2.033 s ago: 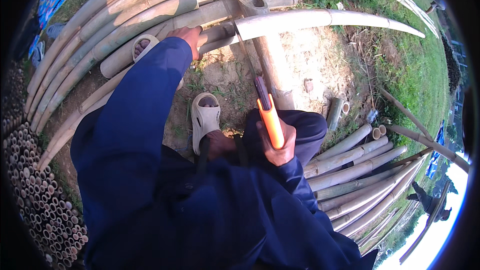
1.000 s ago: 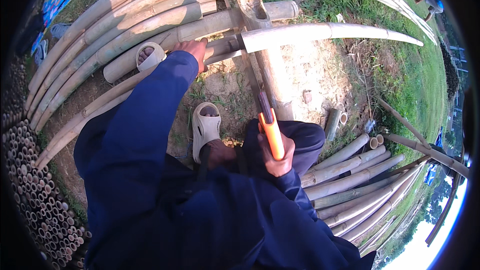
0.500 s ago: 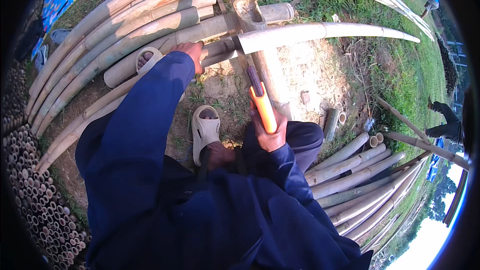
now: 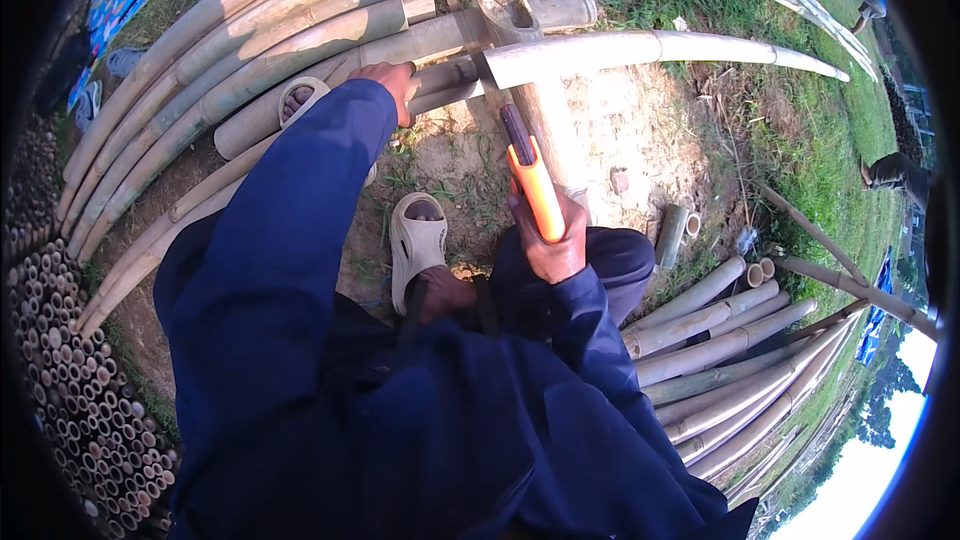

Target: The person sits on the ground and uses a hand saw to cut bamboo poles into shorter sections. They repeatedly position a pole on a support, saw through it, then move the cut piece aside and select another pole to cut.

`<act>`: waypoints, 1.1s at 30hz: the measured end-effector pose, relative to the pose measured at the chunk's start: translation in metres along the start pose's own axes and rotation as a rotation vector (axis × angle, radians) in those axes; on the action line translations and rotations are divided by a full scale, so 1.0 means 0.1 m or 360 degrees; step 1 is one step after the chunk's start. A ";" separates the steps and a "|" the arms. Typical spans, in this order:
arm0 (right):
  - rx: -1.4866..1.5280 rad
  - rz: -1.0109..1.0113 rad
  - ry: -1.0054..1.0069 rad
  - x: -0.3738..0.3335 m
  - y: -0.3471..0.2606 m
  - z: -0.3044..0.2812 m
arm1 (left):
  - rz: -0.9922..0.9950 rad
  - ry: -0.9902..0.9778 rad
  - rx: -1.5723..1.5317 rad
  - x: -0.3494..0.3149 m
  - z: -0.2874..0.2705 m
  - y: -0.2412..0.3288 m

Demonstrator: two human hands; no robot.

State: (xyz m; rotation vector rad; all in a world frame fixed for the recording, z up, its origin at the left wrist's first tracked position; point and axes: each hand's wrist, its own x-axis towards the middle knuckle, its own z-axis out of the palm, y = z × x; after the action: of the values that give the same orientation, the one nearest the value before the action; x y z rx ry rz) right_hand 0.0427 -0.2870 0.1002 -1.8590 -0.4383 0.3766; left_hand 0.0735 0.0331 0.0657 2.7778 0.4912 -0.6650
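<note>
My right hand [image 4: 556,243] is wrapped round the orange handle of a handsaw [image 4: 541,198]. The saw's blurred blade points away from me and crosses a bamboo pole [image 4: 600,52] at a dark line. Left of that line, my left hand [image 4: 390,87] grips the pole, fingers curled over it. The pole lies across a thicker, notched bamboo post [image 4: 548,130], which has an oval opening near its far end. My foot in a beige slip-on shoe [image 4: 418,245] is on the dirt below; my other shoe [image 4: 303,100] rests on a thick bamboo length at the left.
Several long bamboo poles [image 4: 240,65] lie at the upper left. Stacked bamboo ends [image 4: 100,440] fill the lower left. More poles [image 4: 715,340] lie at the right, near a short offcut [image 4: 671,238]. A person in dark clothing [image 4: 900,175] is at the far right.
The saw and my right hand have moved slightly forward, away from me, against the pole. My left hand keeps its grip. The whole view has shifted a little.
</note>
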 end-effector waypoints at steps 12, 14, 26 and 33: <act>-0.0040 0.0107 -0.0050 -0.07 0.09 -0.06 | 0.0047 0.0000 -0.0027 0.07 0.07 0.02; -0.0043 0.0147 -0.0094 -0.24 -0.09 -0.20 | 0.0036 0.0008 -0.0032 0.04 0.08 -0.04; -0.0068 0.0033 -0.0058 -0.18 0.01 -0.09 | 0.0012 -0.0029 0.0000 0.03 0.00 -0.02; -0.0245 0.0181 -0.0112 -1.11 -0.17 -0.58 | 0.0008 -0.0035 0.0018 0.08 0.14 0.04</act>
State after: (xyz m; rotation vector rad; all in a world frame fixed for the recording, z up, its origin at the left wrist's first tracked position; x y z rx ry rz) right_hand -0.0305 -0.3824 0.1391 -2.0309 -0.4205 0.4981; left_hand 0.0764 0.0273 0.0502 2.7784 0.4773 -0.6987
